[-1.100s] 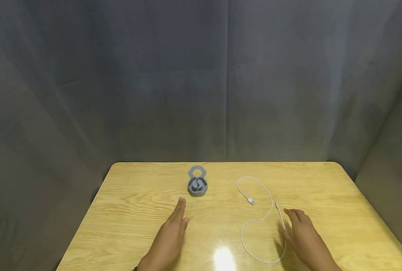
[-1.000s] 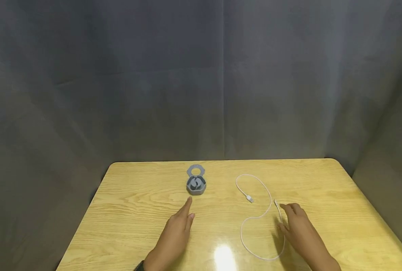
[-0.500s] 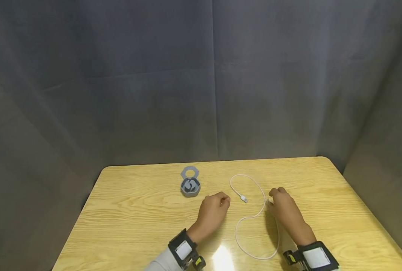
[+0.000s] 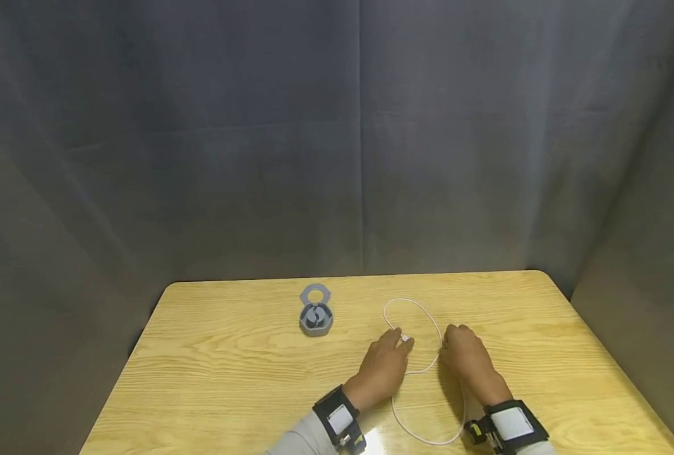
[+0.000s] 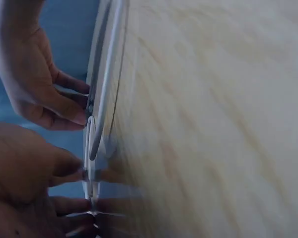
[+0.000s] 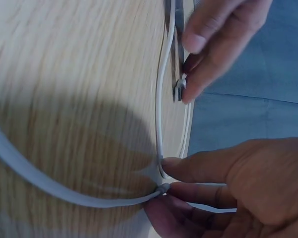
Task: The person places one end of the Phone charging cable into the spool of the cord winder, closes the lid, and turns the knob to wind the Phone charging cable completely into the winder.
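A white USB charging cable [image 4: 434, 323] lies in loose curves on the wooden table. My left hand [image 4: 383, 366] is down at its larger USB plug [image 4: 405, 338], thumb and forefinger on either side; I cannot tell whether they grip it. In the right wrist view, that plug [image 6: 178, 91] sits right at a left fingertip. My right hand [image 4: 469, 357] pinches the cable's other end; its small connector [image 6: 162, 188] shows among the right fingertips, mostly hidden from above. To the left stands a grey hexagonal case [image 4: 316, 328], its ring-shaped lid [image 4: 315, 289] swung back.
The case holds a round two-part grey core [image 4: 316, 315]. Dark grey curtains [image 4: 257, 189] hang behind and beside the light wooden table [image 4: 217, 379]. Each wrist wears a black strap with a small camera [image 4: 350, 436].
My left hand has moved right, from near the case to the USB plug. My right hand has moved slightly left and forward and closed its fingers on the connector end.
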Demonstrator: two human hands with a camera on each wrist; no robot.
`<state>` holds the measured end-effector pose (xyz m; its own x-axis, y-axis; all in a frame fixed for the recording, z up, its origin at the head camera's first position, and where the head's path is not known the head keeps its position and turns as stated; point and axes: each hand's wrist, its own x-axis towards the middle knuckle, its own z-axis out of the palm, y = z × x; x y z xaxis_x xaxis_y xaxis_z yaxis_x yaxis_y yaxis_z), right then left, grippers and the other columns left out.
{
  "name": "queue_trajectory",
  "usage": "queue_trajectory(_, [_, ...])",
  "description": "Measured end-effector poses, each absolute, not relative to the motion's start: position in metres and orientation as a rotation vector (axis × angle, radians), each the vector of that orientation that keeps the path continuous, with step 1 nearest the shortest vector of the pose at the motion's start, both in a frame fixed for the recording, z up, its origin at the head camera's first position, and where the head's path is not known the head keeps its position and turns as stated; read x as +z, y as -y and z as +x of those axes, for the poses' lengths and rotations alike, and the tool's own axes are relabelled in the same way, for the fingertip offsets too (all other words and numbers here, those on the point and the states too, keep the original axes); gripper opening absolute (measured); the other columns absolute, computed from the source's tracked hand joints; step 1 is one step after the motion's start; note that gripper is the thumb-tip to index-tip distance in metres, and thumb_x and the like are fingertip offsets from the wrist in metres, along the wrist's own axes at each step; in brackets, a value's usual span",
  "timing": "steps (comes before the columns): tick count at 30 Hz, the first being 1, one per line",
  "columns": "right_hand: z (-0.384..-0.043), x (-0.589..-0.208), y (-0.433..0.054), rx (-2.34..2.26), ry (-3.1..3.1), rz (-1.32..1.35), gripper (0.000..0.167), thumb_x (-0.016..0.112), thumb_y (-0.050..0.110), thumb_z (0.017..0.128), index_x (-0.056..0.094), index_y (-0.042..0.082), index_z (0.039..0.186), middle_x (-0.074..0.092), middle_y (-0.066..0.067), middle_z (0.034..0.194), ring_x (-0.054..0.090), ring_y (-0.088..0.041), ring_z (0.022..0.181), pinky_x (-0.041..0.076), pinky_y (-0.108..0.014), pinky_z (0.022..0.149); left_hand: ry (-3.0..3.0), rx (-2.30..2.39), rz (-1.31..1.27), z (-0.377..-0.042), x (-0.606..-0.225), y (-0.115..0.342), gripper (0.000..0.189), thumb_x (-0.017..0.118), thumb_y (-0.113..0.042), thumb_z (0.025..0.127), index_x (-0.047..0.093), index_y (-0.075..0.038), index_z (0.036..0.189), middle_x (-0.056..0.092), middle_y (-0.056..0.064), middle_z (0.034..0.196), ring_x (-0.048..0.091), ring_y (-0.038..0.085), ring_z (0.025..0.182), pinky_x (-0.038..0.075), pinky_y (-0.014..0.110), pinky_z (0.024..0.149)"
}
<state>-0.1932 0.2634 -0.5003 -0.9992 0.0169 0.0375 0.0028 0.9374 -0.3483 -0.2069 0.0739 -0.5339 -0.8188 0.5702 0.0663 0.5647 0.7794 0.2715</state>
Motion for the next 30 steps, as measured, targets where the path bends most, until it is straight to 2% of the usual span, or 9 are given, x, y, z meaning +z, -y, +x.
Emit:
queue_trajectory(3, [-0.197,-0.5,-0.261,0.546,3.071,-0.019,0.006,0.067,-0.006,0.088,0.063,-0.01,0.091,0.061,-0.016,0.082,0.057,-0.023,0.071,0.055,-0.037,0.059,-3.015,0.25,0.995,-0.206,-0.531,-0.072,0.032,0.058,-0.029,0.105,0.063,-0.018,0.135,0.057,0.008,0.14,0.055,0.021,0.125,0.055,0.026,0.092])
queue_trajectory(5, [-0.199,-0.501,-0.261,0.553,3.093,-0.031,0.003,0.065,-0.007,0.088,0.063,-0.009,0.09,0.062,-0.016,0.083,0.058,-0.024,0.072,0.055,-0.038,0.06,-3.044,0.249,0.999,-0.207,-0.53,-0.07,0.024,0.064,-0.033,0.101,0.068,-0.017,0.119,0.059,0.003,0.12,0.053,0.015,0.104,0.048,0.018,0.076])
queue_trajectory(7, [-0.201,-0.501,-0.26,0.55,3.116,-0.045,0.004,0.062,-0.008,0.088,0.064,-0.01,0.091,0.065,-0.017,0.084,0.06,-0.023,0.072,0.056,-0.037,0.06,-3.067,0.285,0.98,-0.208,-0.53,-0.069,0.02,0.071,-0.033,0.096,0.07,-0.014,0.104,0.058,0.001,0.104,0.047,0.012,0.09,0.042,0.016,0.069])
queue_trajectory(10, [-0.202,-0.501,-0.258,0.552,3.134,-0.093,0.006,0.061,-0.009,0.089,0.066,-0.011,0.092,0.067,-0.019,0.084,0.061,-0.023,0.07,0.055,-0.035,0.057,-3.058,0.449,0.935,-0.209,-0.529,-0.064,0.016,0.081,-0.019,0.088,0.07,-0.008,0.089,0.054,0.0,0.09,0.04,0.012,0.082,0.041,0.015,0.069])
queue_trajectory(13, [-0.202,-0.499,-0.255,0.553,3.137,-0.144,0.006,0.063,-0.007,0.091,0.066,-0.011,0.093,0.068,-0.02,0.081,0.059,-0.021,0.064,0.051,-0.031,0.052,-3.008,0.655,0.899,-0.209,-0.528,-0.059,0.016,0.08,0.004,0.082,0.067,-0.003,0.088,0.054,0.002,0.086,0.039,0.013,0.079,0.039,0.016,0.067])
queue_trajectory(16, [-0.202,-0.499,-0.253,0.551,3.13,-0.159,0.006,0.064,-0.006,0.091,0.065,-0.012,0.093,0.067,-0.02,0.077,0.058,-0.02,0.061,0.048,-0.028,0.048,-2.936,0.846,0.835,-0.21,-0.526,-0.056,0.032,0.073,0.019,0.076,0.063,0.0,0.099,0.055,0.006,0.087,0.038,0.013,0.078,0.037,0.017,0.064])
queue_trajectory(21, [-0.201,-0.503,-0.253,0.531,3.111,-0.14,0.007,0.065,-0.009,0.088,0.062,-0.014,0.092,0.064,-0.018,0.073,0.056,-0.02,0.058,0.044,-0.026,0.045,-2.903,0.931,0.69,-0.21,-0.525,-0.05,0.061,0.07,0.022,0.073,0.057,0.005,0.13,0.056,0.012,0.094,0.043,0.017,0.081,0.042,0.023,0.066])
queue_trajectory(24, [-0.2,-0.507,-0.255,0.543,3.092,-0.111,0.007,0.065,-0.01,0.084,0.06,-0.013,0.088,0.06,-0.015,0.069,0.053,-0.021,0.057,0.042,-0.027,0.046,-2.9,0.962,0.649,-0.21,-0.522,-0.043,0.06,0.067,0.024,0.074,0.056,0.008,0.131,0.052,0.015,0.094,0.046,0.019,0.079,0.047,0.025,0.064])
queue_trajectory(30, [-0.198,-0.505,-0.257,0.572,3.042,-0.073,0.003,0.066,-0.011,0.08,0.064,-0.011,0.082,0.058,-0.013,0.071,0.05,-0.022,0.063,0.042,-0.031,0.051,-2.97,0.927,0.751,-0.211,-0.515,-0.027,0.017,0.064,0.02,0.075,0.067,0.004,0.079,0.053,0.008,0.074,0.045,0.017,0.069,0.043,0.025,0.062])
